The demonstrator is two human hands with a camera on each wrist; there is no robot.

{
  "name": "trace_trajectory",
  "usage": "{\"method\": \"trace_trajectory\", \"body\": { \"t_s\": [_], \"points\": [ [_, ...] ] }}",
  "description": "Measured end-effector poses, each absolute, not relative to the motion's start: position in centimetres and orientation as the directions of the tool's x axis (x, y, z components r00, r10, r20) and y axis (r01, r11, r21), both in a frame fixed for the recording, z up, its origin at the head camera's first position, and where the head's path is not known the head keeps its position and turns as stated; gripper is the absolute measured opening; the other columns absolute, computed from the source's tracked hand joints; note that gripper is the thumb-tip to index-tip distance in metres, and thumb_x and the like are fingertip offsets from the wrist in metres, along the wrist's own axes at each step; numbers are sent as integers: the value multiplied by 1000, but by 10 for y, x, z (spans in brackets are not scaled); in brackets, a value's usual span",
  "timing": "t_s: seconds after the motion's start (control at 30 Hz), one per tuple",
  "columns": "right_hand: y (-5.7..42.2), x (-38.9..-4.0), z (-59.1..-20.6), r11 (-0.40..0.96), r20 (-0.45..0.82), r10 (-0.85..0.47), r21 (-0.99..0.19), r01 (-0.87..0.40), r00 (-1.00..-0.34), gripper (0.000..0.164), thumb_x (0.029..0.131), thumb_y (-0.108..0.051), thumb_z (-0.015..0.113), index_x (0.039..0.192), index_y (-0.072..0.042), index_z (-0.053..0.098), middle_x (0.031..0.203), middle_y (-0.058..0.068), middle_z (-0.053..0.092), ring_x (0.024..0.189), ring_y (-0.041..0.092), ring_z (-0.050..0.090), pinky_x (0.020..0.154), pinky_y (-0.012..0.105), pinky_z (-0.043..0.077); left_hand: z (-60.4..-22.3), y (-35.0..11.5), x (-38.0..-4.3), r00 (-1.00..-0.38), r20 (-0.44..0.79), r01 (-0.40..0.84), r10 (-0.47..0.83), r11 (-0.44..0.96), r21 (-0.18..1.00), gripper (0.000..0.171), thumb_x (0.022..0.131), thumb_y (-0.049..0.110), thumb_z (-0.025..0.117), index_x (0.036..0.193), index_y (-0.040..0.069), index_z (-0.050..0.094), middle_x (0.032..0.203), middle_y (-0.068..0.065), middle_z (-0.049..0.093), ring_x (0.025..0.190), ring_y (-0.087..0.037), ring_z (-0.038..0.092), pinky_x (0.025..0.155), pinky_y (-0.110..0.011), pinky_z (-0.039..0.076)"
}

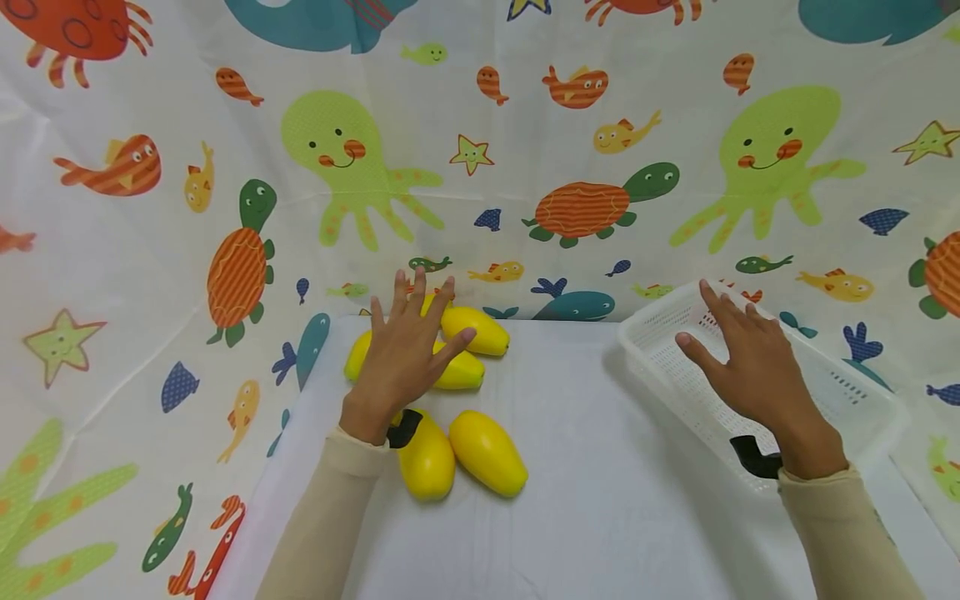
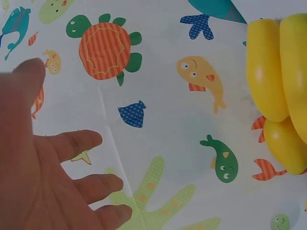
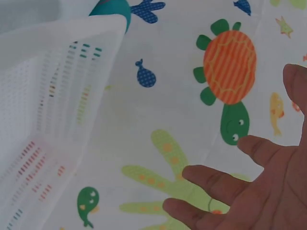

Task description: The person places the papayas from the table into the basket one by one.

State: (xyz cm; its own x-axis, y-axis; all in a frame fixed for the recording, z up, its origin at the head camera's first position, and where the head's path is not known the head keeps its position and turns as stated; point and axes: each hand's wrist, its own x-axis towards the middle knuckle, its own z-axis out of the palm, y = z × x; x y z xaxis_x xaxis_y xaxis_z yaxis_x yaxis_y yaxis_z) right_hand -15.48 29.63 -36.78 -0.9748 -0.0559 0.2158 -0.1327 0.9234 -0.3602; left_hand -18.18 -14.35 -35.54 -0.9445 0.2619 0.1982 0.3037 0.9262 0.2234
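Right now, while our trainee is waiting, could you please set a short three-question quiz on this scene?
1. Complete: each visible fruit is mainly ____ in colour.
2. In the head view, which hand appears in front of the basket? A) only the left; B) only the right; C) both.
3. True or false: the left hand grips a fruit.

Key: 1 yellow; 2 B, the right hand; 3 false, it is spread open.

On my feeds, head and both wrists, I can make out no readable text, label, brand, number or sign.
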Motion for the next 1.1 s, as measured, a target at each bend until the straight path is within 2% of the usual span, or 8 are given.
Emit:
{"method": "trace_trajectory", "body": {
  "t_s": [0.17, 0.37, 0.6, 0.8, 1.1],
  "points": [
    [309, -159, -372, 920, 192, -34, -376, -106, -981, 85, 106, -55, 56, 172, -31, 9, 173, 27, 24, 152, 68, 18, 115, 88, 15, -362, -152, -186, -945, 211, 301, 251, 920, 250, 83, 104, 72, 42, 172, 29, 20, 179, -17, 8, 167, -43, -4, 125, -80, 3],
    [322, -162, -378, 910, 149, -22, -407, -82, -989, 86, 106, -56, 55, 172, -32, 5, 175, 26, 16, 154, 67, 13, 109, 92, 16, -370, -162, -188, -954, 179, 287, 242, 912, 295, 85, 103, 74, 42, 172, 29, 19, 180, -14, 3, 167, -42, -5, 124, -81, 4],
    [333, -166, -387, 888, 128, -28, -452, -83, -991, 87, 106, -51, 58, 172, -33, 4, 173, 31, 20, 151, 69, 17, 105, 94, 17, -377, -174, -190, -969, 114, 243, 218, 920, 307, 85, 103, 73, 42, 172, 26, 20, 180, -13, 1, 166, -44, -3, 126, -78, 4],
    [342, -170, -388, 900, 81, -18, -432, -52, -997, 91, 105, -56, 58, 171, -34, -1, 172, 34, 19, 151, 69, 17, 102, 94, 21, -385, -186, -195, -978, 94, 207, 186, 925, 318, 85, 103, 74, 42, 171, 27, 21, 180, -16, 4, 166, -44, 0, 127, -78, 5],
    [355, -171, -391, 910, 95, -7, -412, -46, -995, 93, 104, -51, 62, 172, -32, 0, 167, 39, 25, 146, 72, 24, 97, 94, 25, -395, -205, -202, -985, 80, 170, 152, 925, 339, 86, 103, 74, 42, 171, 26, 23, 179, -20, 6, 165, -47, 1, 127, -76, 8]
  ]
}}
